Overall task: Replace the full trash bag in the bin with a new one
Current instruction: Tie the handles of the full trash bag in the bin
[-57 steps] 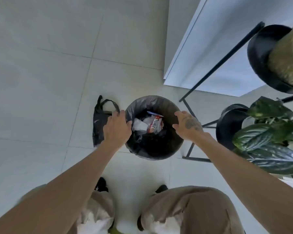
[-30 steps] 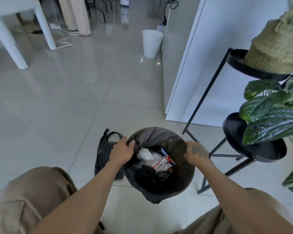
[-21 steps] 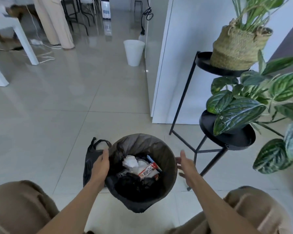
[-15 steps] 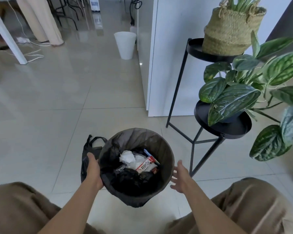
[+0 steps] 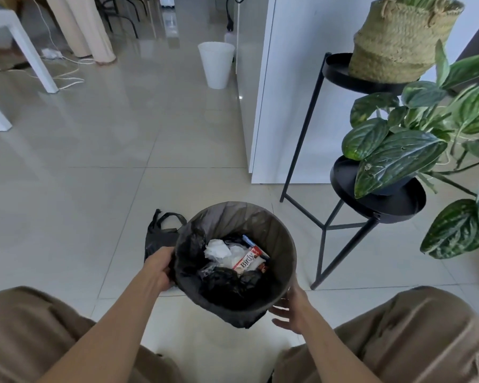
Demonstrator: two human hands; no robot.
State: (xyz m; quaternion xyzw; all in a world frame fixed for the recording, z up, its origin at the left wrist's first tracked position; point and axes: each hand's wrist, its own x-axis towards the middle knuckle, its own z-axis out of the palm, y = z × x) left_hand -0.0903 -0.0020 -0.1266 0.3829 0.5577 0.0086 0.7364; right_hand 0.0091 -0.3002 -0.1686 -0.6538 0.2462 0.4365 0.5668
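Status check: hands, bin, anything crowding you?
Left hand on the bin side, right hand open below rim. Full bag still inside. Spare bag on floor left; plant stand close right.

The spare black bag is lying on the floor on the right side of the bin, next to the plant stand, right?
Not quite. The head view shows the spare black bag lying on the floor on the left side of the bin, by the left hand. The plant stand is on the bin's right.

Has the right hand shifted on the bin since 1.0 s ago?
Yes. The right hand has left the bin's far-right rim and dropped to its near lower side, fingers spread open.
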